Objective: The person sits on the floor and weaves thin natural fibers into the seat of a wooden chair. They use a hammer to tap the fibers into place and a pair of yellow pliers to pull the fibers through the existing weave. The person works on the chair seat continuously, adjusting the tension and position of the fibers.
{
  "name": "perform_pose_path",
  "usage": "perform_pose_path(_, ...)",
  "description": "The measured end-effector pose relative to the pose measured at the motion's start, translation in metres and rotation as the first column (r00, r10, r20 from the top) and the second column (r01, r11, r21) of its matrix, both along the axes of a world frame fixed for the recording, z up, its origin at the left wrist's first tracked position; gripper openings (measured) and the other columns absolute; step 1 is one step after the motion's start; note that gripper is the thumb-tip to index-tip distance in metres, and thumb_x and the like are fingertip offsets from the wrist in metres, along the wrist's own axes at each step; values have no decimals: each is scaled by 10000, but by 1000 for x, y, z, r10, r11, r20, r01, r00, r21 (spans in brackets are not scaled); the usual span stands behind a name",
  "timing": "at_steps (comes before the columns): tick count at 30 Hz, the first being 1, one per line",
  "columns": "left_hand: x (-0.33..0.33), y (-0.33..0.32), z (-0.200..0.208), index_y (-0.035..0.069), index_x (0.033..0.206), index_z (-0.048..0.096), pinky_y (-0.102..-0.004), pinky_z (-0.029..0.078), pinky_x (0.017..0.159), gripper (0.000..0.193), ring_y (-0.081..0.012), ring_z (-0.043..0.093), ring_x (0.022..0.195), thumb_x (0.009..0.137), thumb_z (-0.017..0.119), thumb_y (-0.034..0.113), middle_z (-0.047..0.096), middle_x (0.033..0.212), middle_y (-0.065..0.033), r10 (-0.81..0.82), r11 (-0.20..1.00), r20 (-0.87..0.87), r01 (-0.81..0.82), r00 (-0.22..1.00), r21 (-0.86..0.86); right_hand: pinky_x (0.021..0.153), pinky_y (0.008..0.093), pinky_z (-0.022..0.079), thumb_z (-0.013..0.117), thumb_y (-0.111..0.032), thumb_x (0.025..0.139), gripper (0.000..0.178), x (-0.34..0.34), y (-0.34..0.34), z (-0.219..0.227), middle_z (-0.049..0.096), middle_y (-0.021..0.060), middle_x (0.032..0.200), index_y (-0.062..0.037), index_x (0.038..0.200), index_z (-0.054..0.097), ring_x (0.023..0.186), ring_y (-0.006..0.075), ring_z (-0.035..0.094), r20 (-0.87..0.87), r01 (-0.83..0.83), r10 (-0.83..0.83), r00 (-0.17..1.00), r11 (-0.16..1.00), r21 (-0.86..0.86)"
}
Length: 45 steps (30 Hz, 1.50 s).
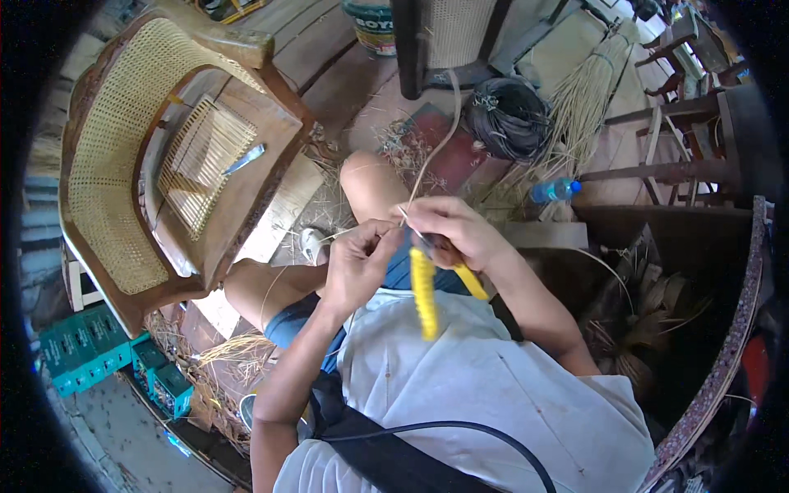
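In front of my lap both hands are close together on a long, pale cane strip (437, 154), which curves up and away toward the far side. The fingers of my left hand (355, 267) are pinched where the strip meets the right hand. My right hand (456, 232) grips the strip between thumb and forefinger. Pliers (423, 289) with yellow handles sit in the same right hand, handles hanging down toward my shirt. Their jaws are mostly hidden by my fingers. To the left stands a wooden armchair (226, 246) with a woven cane back and a partly woven seat panel (204, 164).
A knife (244, 158) with a blue handle lies on the armchair. Beyond my knees are a black coil (507, 121), a long bundle of cane (588, 90) and a blue-capped bottle (555, 191). Teal boxes (86, 349) stand at left. Cane scraps litter the floor.
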<state>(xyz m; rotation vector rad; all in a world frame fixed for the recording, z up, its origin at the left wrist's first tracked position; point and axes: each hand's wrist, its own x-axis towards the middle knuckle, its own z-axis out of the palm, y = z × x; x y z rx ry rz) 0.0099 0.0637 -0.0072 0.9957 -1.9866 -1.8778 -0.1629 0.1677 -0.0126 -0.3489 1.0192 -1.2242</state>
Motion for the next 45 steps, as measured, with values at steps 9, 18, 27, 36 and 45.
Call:
perform_pose_path(9, 34, 2, 2, 11, 876, 684, -187, 341, 507, 157, 2, 430, 577, 948, 619, 135, 538, 652, 62, 23, 990, -5, -22, 1000, 138, 419, 203, 370, 606, -228, 883, 419, -64, -7, -7, 613, 3, 764, -35, 1254, 600, 497, 50, 495, -336, 157, -165, 927, 986, -51)
perform_pose_path(18, 26, 11, -6, -8, 916, 655, -221, 391, 522, 126, -24, 439, 584, 943, 602, 103, 533, 623, 32, 55, 989, 13, -53, 998, -137, 381, 209, 378, 661, -164, 915, 171, 26, -5, -8, 577, 4, 590, 7, 915, 678, 429, 61, 517, -157, -36, 26, 987, 997, -64)
perform_pose_path(27, 47, 21, 22, -27, 935, 663, -233, 436, 580, 94, -55, 518, 635, 918, 603, 44, 613, 699, -43, 6, 951, 90, 22, 996, -309, 366, 221, 368, 698, -133, 883, 155, 3, -5, -10, 594, 32, 623, 17, 852, 671, 425, 72, 509, -43, 20, -21, 999, 1000, -21)
perform_pose_path(36, 92, 25, 52, -14, 914, 667, -232, 431, 551, 59, -63, 511, 588, 901, 619, 18, 626, 695, -50, 5, 949, 122, 34, 993, -314, 364, 226, 371, 713, -130, 863, 153, -28, -11, 2, 595, 26, 630, 15, 844, 668, 435, 80, 524, -101, 33, -38, 994, 998, -51)
perform_pose_path(45, 121, 20, 58, -24, 895, 666, -251, 466, 610, 67, -102, 570, 652, 898, 620, 25, 660, 750, -81, 23, 974, 162, 15, 987, -227, 374, 207, 317, 685, -251, 865, 229, -126, -1, 19, 596, 13, 672, -30, 921, 697, 424, 60, 469, -435, 342, -355, 827, 933, -112)
